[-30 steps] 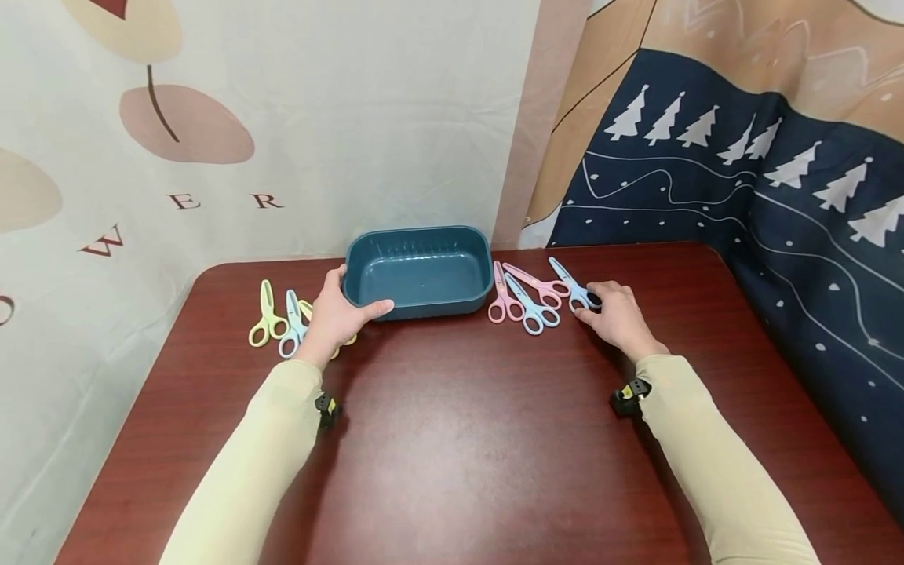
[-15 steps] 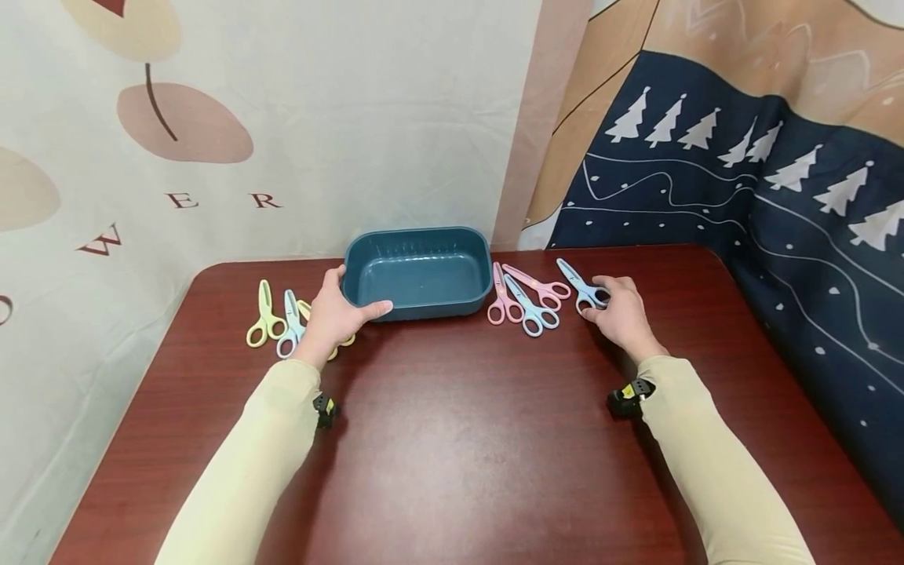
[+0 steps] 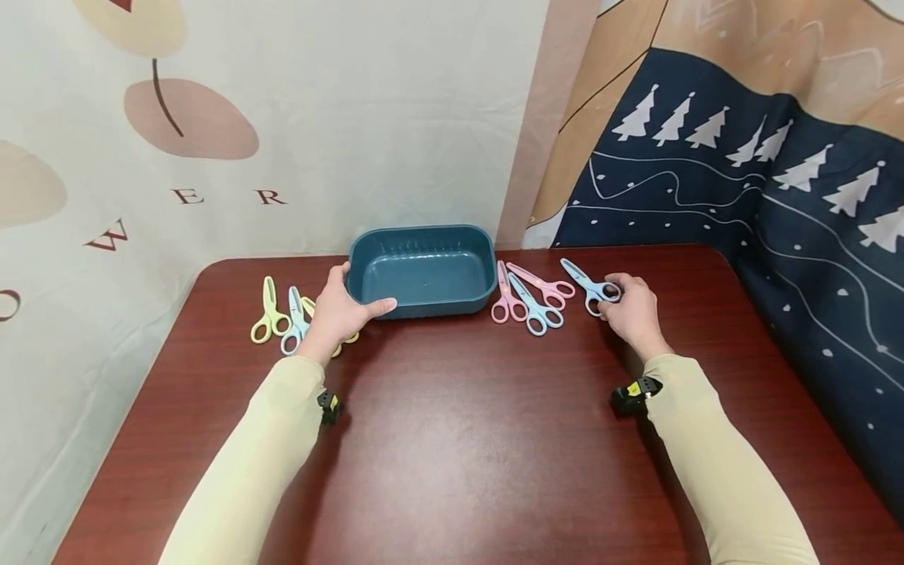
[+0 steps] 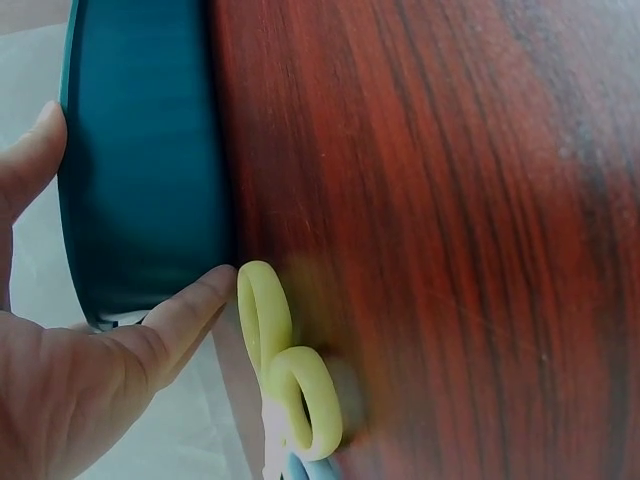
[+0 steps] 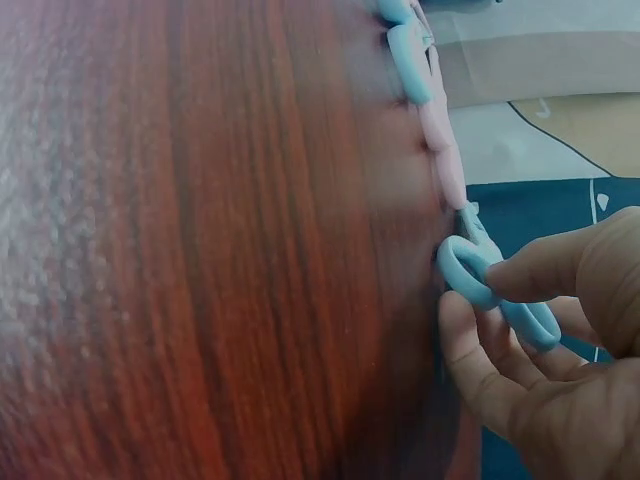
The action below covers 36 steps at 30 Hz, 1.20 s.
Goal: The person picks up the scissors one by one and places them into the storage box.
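A dark teal bin stands at the table's back edge. My left hand grips its left end, thumb on the front rim; in the left wrist view the hand spans the bin's wall. On the right, my right hand pinches the handles of blue scissors, which lie with blades pointing back and left. The right wrist view shows the thumb and fingers of that hand around a blue handle loop.
Pink scissors, more pink scissors and blue scissors lie right of the bin. Yellow-green scissors and blue scissors lie to its left, with yellow ones partly behind my left hand. Fabric hangs behind the table.
My right hand has moved a little to the right with the blue scissors, widening the gap to the other scissors. My left hand keeps its grip on the bin.
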Each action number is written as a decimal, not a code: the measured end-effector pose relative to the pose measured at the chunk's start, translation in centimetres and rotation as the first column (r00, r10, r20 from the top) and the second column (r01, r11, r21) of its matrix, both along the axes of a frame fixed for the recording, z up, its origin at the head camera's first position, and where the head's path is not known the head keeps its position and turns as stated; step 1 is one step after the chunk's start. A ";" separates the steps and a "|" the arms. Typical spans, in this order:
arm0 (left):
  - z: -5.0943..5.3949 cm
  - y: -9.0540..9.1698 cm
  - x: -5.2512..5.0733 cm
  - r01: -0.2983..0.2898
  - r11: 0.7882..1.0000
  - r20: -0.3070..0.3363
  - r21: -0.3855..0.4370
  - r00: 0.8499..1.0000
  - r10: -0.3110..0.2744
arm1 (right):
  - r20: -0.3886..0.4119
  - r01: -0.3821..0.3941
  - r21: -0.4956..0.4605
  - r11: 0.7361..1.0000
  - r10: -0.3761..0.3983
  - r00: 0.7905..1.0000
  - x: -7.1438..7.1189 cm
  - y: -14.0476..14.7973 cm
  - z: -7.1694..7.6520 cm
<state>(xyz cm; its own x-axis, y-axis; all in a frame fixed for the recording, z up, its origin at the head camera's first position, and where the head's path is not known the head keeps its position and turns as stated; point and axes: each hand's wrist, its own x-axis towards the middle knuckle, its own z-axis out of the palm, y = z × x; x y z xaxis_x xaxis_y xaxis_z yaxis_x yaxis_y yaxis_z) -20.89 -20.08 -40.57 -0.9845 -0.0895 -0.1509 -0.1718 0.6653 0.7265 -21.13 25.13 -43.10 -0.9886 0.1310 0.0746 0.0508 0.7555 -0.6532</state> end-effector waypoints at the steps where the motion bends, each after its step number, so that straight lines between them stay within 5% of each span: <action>1: 0.0 0.0 0.0 -0.001 1.000 -0.002 0.000 1.000 0.001 | 0.005 0.004 -0.005 1.000 -0.004 1.000 0.0 0.0 0.1; 26: -0.1 0.2 0.1 -0.023 0.999 -0.002 0.031 1.000 0.023 | 0.094 -0.016 -0.267 0.964 0.042 0.995 0.1 0.9 0.9; 36: -0.3 0.2 0.0 -0.013 1.000 -0.009 0.026 1.000 0.013 | 0.109 -0.006 -0.386 0.922 0.052 0.993 0.0 1.0 1.0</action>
